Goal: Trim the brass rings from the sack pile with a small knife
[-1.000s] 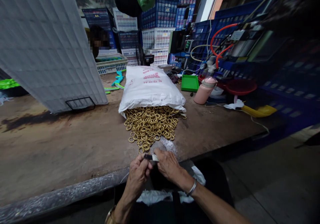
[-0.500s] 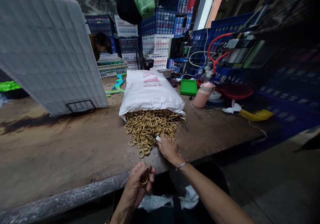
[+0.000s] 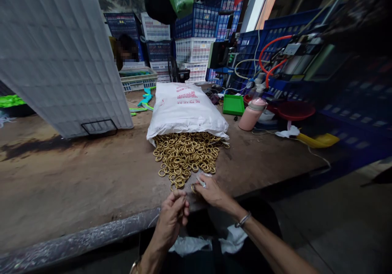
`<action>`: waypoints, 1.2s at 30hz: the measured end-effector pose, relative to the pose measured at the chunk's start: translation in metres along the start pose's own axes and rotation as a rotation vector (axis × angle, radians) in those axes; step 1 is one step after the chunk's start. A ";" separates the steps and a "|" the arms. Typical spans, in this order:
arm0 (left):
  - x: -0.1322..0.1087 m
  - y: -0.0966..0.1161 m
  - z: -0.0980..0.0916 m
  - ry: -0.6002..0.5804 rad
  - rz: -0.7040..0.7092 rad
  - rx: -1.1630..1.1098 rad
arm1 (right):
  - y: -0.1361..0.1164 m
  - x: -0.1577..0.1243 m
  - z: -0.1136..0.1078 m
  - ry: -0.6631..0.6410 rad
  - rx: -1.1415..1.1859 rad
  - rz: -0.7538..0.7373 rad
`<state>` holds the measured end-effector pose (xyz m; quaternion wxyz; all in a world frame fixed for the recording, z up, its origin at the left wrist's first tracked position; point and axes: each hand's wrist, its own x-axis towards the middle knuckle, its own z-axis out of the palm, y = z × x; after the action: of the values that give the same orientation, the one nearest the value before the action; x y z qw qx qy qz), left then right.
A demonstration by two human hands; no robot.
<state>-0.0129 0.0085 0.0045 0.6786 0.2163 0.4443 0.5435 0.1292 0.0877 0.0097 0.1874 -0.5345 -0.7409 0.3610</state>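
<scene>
A pile of brass rings (image 3: 185, 156) spills from the open mouth of a white sack (image 3: 186, 108) lying on the worn wooden table (image 3: 76, 180). My left hand (image 3: 173, 216) hovers at the table's near edge with its fingers curled shut; what they pinch is too small to name. My right hand (image 3: 210, 191) rests on the table at the near side of the pile. Its fingers are closed on a small white-tipped tool, and a ring lies at its fingertips.
A grey quilted panel (image 3: 58, 57) leans at the left. A pink bottle (image 3: 251, 113), a green tray (image 3: 233, 104), a red bowl (image 3: 295, 110) and a yellow scoop (image 3: 318, 140) sit at the right. Stacked crates (image 3: 192, 41) and another person stand behind. White cloth (image 3: 211, 243) lies on my lap.
My right hand reached into the ring pile and has drawn back to its near edge with the tool. My left hand dropped toward my lap, then rose again to the table edge.
</scene>
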 end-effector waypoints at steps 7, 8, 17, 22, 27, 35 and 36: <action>0.007 -0.007 0.002 -0.006 0.232 0.365 | -0.017 -0.020 0.002 -0.266 0.474 0.090; 0.006 -0.008 0.002 -0.022 0.263 0.390 | -0.018 -0.021 0.004 -0.282 0.512 0.100; 0.001 -0.003 -0.002 0.082 0.354 0.498 | -0.015 -0.024 0.010 -0.256 0.565 0.135; 0.002 -0.001 -0.002 0.190 0.460 0.562 | -0.019 -0.028 0.009 -0.099 0.335 -0.024; -0.002 -0.001 0.003 0.087 0.298 0.459 | -0.020 -0.021 0.017 -0.082 0.299 -0.021; -0.006 0.001 0.001 -0.052 0.054 0.300 | -0.022 -0.023 0.020 -0.035 0.303 -0.029; -0.006 0.001 0.002 -0.052 0.060 0.279 | -0.023 -0.023 0.019 -0.051 0.333 -0.030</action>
<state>-0.0123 0.0038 0.0084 0.6368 0.3356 0.4911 0.4906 0.1101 0.0564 0.0163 0.2600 -0.4755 -0.6831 0.4895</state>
